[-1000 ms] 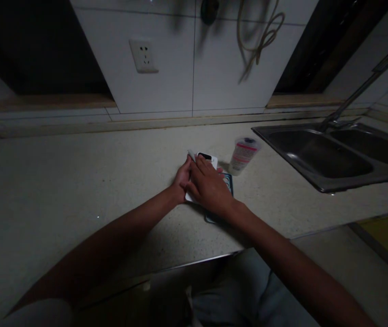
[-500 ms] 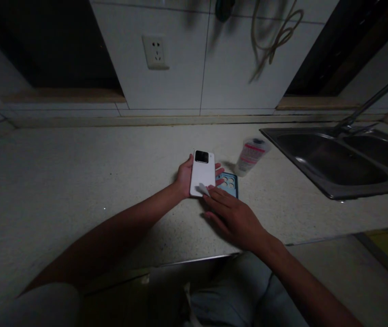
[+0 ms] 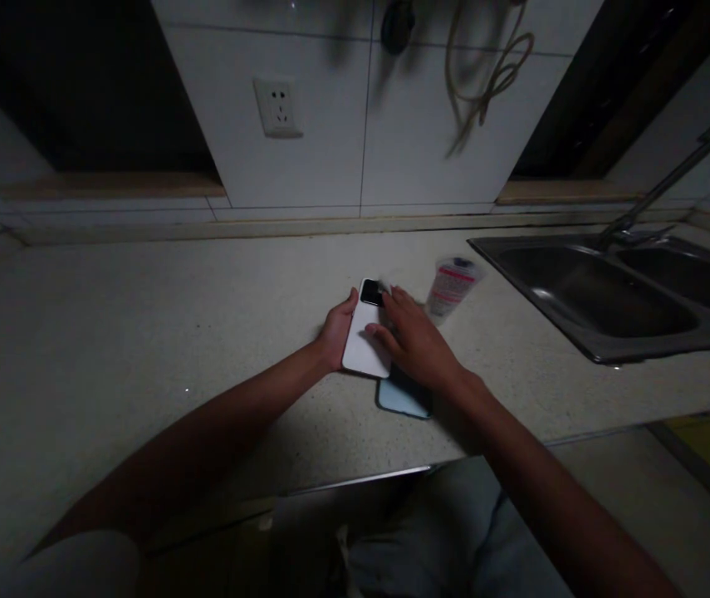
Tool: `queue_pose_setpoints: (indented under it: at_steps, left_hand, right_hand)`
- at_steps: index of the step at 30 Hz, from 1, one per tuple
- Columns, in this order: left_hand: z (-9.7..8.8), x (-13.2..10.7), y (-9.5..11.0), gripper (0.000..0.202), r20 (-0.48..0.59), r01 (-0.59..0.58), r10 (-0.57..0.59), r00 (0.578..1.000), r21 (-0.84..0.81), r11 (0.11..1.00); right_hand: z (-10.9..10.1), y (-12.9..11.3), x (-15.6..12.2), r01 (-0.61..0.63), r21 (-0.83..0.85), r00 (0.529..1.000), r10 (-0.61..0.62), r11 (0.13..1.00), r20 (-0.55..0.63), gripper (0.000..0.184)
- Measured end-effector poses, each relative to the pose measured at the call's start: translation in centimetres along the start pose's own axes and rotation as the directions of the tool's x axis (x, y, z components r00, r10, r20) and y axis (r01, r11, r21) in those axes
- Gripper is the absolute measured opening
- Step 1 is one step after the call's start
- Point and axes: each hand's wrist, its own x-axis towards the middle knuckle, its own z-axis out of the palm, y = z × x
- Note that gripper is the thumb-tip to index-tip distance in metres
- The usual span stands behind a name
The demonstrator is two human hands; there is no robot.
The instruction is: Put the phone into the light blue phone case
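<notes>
My left hand [image 3: 337, 330] grips a white phone [image 3: 364, 342] by its left edge, back side up, with the dark camera block at the far end. My right hand [image 3: 415, 342] lies over the phone's right side, fingertips near the camera block; a small white wipe seen earlier is hidden under the fingers, so I cannot tell if it is still held. A light blue phone case [image 3: 402, 397] lies flat on the counter beneath my right hand and partly under the phone.
A small plastic bottle [image 3: 451, 286] with a pink label stands just right of my hands. A steel double sink [image 3: 604, 292] with a tap fills the right side. The speckled counter [image 3: 143, 332] meets a tiled wall with a socket [image 3: 278, 106]; a cord hangs above.
My right hand slid from the phone's near end, where it held a small white wipe, up to the camera end. The left hand kept its hold on the phone.
</notes>
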Motion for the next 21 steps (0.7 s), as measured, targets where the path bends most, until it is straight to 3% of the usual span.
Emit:
queue_pose_setpoints:
  at_steps: [6,9,18,21]
  left_hand:
    - [-0.5,0.2,-0.2,0.062,-0.045,0.047,-0.046,0.998,0.021,0.999]
    - [0.0,0.0,-0.3,0.066,-0.073,0.005,-0.005,0.997,-0.005,1.000]
    - [0.6,-0.2,-0.2,0.086,0.023,-0.069,0.073,0.997,-0.132,0.989]
    - [0.8,-0.5,0.0,0.086,-0.006,-0.118,0.119,0.993,-0.179,0.977]
  right_hand:
    - [0.3,-0.6,3.2,0.004,-0.023,0.999,-0.003,1.000,0.040,0.058]
    - [0.3,-1.6,3.5,0.048,-0.052,0.996,-0.043,0.998,0.084,0.051]
    - [-0.1,-4.1,-0.3,0.251,-0.032,0.951,-0.240,0.968,0.196,0.040]
    - [-0.5,-4.5,-1.9,0.337,0.003,0.921,-0.330,0.942,0.205,0.037]
